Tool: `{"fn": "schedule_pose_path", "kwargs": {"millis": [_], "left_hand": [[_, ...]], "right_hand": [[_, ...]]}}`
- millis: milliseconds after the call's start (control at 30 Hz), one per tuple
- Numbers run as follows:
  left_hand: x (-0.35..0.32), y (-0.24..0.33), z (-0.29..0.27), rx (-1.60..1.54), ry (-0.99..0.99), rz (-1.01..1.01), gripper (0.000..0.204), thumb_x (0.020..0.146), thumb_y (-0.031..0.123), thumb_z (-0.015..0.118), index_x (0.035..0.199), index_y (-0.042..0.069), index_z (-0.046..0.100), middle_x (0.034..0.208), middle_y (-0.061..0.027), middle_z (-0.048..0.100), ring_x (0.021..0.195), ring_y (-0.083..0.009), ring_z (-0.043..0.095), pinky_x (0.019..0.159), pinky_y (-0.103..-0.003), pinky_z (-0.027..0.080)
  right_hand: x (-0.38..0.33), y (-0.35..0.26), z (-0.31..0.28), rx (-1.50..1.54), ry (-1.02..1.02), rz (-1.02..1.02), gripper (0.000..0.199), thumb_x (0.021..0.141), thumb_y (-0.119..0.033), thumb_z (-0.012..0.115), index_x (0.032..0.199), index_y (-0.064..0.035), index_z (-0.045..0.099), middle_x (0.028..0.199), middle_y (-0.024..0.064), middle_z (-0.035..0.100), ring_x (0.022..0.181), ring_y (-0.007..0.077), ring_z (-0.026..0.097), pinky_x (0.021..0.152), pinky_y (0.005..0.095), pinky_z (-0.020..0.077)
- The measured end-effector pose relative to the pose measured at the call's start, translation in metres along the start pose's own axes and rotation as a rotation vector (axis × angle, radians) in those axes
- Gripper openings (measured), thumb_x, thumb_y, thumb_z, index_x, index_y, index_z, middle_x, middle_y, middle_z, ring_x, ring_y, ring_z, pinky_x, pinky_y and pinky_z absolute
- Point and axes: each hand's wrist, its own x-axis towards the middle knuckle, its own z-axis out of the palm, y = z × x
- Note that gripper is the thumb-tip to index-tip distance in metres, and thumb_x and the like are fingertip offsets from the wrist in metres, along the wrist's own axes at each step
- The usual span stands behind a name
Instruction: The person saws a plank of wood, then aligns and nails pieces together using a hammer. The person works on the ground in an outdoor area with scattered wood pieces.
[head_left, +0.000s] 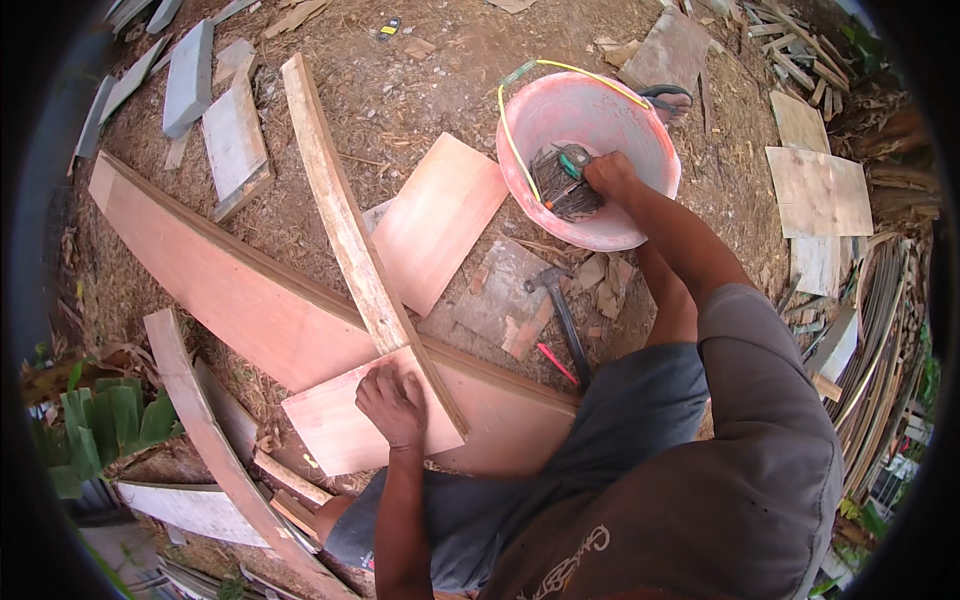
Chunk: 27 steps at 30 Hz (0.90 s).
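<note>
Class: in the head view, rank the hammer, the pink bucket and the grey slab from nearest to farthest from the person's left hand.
From the left hand:
1. Hammer, on the ground to its right.
2. Pink bucket, farther right and up, right hand inside.
3. Grey slab, far at the upper left.

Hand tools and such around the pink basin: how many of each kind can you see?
Hammer: 1
Red pencil: 1
Pink basin: 1
Bundle of dark nails in the basin, under the right hand: 1
Total: 4
The left hand lies flat on a plywood piece.
</note>
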Motion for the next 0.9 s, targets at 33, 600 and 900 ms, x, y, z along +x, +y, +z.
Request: {"fn": "schedule_pose_path", "kwargs": {"millis": [33,600,900], "left_hand": [[0.0,0.0,0.0,-0.003,0.004,0.007,0.035,0.093,0.03,0.067,0.119,0.007,0.064,0.12,-0.0179,0.062,0.11,-0.039,0.056,0.096,-0.052,0.042],[0.001,0.003,-0.003,-0.021,0.024,0.02,0.034,0.093,0.028,0.067,0.118,0.006,0.065,0.12,-0.0172,0.063,0.112,-0.0384,0.057,0.097,-0.051,0.042],[0.0,0.0,0.0,-0.031,0.024,0.008,0.033,0.093,0.029,0.068,0.117,0.007,0.066,0.121,-0.0176,0.062,0.111,-0.0385,0.056,0.096,-0.051,0.042]], "right_hand": [[0.0,0.0,0.004,0.002,0.007,0.014,0.023,0.096,-0.016,0.057,0.094,-0.0151,0.08,0.1,0.0079,0.079,0.092,0.0227,0.077,0.079,0.0408,0.0591],[0.007,0.01,0.003,0.066,0.06,0.065,0.02,0.096,-0.014,0.059,0.099,-0.0104,0.078,0.105,0.0103,0.079,0.095,0.0238,0.077,0.077,0.0382,0.0599],[0.001,-0.004,0.018,-0.113,-0.013,-0.04,0.021,0.096,-0.016,0.059,0.098,-0.0144,0.079,0.103,0.0078,0.079,0.099,0.0216,0.076,0.079,0.0394,0.0568]]}}
